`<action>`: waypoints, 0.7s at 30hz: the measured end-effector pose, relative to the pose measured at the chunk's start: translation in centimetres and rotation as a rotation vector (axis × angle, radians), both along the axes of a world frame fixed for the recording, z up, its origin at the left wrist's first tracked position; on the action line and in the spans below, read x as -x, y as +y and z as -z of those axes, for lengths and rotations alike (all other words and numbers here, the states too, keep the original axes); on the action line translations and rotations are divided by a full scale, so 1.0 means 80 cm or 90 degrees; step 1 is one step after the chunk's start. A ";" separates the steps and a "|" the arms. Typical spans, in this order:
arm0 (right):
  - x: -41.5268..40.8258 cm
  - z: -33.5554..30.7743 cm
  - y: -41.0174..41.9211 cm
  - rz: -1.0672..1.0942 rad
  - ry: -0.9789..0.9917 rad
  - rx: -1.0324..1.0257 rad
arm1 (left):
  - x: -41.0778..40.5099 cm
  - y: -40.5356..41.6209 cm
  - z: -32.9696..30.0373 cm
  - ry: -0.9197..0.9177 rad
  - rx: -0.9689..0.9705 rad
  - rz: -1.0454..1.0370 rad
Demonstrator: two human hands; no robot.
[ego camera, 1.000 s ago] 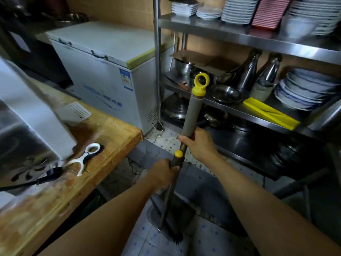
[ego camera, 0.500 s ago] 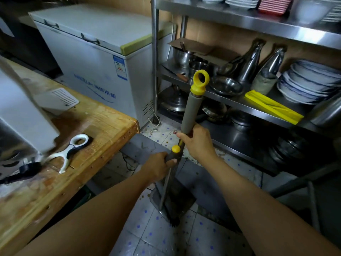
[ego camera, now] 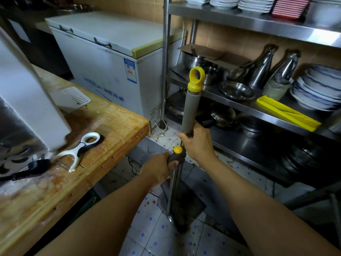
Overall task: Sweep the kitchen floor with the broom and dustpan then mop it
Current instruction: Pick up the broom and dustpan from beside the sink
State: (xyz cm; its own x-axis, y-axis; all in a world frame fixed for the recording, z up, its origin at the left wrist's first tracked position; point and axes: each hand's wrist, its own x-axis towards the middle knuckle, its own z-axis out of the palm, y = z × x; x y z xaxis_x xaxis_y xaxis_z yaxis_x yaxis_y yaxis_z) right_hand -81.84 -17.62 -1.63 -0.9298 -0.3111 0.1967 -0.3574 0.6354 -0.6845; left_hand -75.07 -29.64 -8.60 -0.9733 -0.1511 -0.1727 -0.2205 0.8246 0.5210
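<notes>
On the speckled tile floor (ego camera: 158, 235) between a wooden counter (ego camera: 103, 137) and steel shelves (ego camera: 239, 106) of bowls and plates, the right hand (ego camera: 199, 145) grips the broom handle (ego camera: 190, 109), the left hand (ego camera: 158, 168) clutching the dustpan handle (ego camera: 176, 156), dustpan (ego camera: 184, 206) standing on the tiles.

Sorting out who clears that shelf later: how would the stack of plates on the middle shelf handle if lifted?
The plates look ceramic, so probably heavy together and breakable. They sit unevenly, rims offset, so they may slide apart if tilted. The glazed rims could be slippery.
</notes>
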 end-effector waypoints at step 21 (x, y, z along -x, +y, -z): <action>0.020 0.004 0.011 0.058 -0.010 0.021 | -0.005 -0.016 0.000 -0.015 0.022 0.033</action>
